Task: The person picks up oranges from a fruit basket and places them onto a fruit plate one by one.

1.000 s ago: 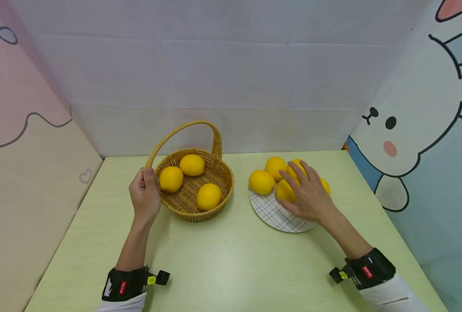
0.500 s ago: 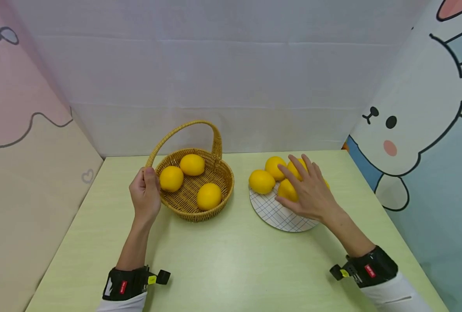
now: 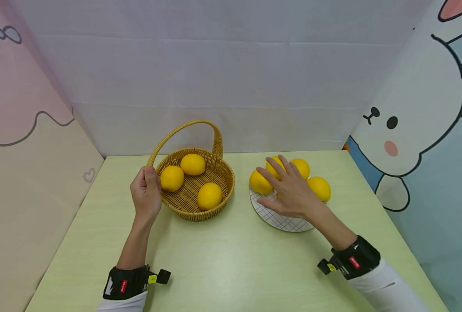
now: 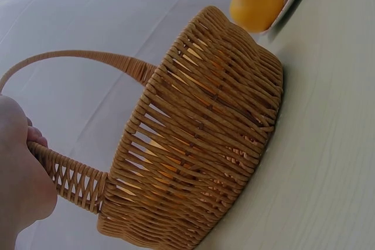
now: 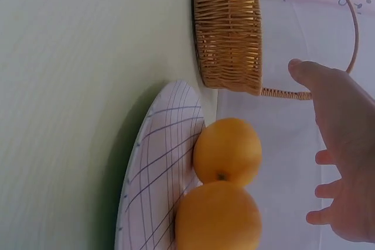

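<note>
My left hand (image 3: 146, 193) grips the handle of a woven wicker basket (image 3: 189, 215), which stands on the table. Three round yellow-orange fruits (image 3: 209, 196) lie inside it. To the right, my right hand (image 3: 289, 190) hovers over a white plate with a blue grid (image 3: 283, 223), its fingers spread and holding nothing. Several more such fruits (image 3: 319, 188) lie on that plate, one mostly hidden beneath the hand. In the right wrist view, a gap separates the hand (image 5: 351, 162) from the nearest fruits (image 5: 227, 150). The left wrist view shows the basket's outer wall (image 4: 193, 121) up close.
Everything stands on a pale green table (image 3: 223, 264). A white cloth wall (image 3: 231, 86) rises right behind the basket and plate. Side panels with cartoon drawings flank the table, including a rabbit (image 3: 402, 130) on the right.
My right hand has lifted off the plate's middle fruit and shifted left, uncovering the fruit at the plate's right side. The left hand and basket stay put.
</note>
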{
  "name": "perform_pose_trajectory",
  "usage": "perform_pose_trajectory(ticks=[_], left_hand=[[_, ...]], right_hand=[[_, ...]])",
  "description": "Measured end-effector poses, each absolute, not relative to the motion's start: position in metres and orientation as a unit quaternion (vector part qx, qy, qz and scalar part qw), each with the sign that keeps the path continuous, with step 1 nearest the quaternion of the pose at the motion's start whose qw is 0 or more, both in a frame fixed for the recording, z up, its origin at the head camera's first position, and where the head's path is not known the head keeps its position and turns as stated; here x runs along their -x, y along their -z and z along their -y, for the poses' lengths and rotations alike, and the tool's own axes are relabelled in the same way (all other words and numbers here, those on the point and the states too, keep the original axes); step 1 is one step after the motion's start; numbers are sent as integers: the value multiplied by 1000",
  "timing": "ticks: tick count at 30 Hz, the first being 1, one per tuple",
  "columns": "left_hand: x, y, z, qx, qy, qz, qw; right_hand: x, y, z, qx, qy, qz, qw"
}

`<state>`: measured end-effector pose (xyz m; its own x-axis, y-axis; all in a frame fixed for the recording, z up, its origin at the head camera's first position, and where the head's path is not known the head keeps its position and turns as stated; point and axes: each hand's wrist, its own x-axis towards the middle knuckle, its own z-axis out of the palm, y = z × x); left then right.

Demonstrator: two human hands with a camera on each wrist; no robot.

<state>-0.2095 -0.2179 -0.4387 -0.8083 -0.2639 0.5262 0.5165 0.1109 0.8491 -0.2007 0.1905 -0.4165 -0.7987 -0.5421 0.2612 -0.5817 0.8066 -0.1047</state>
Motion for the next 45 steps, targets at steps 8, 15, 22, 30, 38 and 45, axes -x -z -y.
perform_pose_trajectory(ticks=[8,15,22,30,38,45], left_hand=[[209,439,218,93,657,686,299],[209,440,218,90,657,686,298],[210,439,218,87,655,688,300],[209,439,218,88,655,687,304],[211,441,217,85,657,687,299],[213,444,217,84,655,686,306]], right_hand=[[209,412,-151,-347,-108,926,106],[212,405,-115,-377,-122,915,68],[217,392,-78,-406,-109,907,19],[226,385,-50,-426,-97,899,-6],[236,388,-39,-429,-96,898,-18],[241,391,-34,-415,-112,902,-52]])
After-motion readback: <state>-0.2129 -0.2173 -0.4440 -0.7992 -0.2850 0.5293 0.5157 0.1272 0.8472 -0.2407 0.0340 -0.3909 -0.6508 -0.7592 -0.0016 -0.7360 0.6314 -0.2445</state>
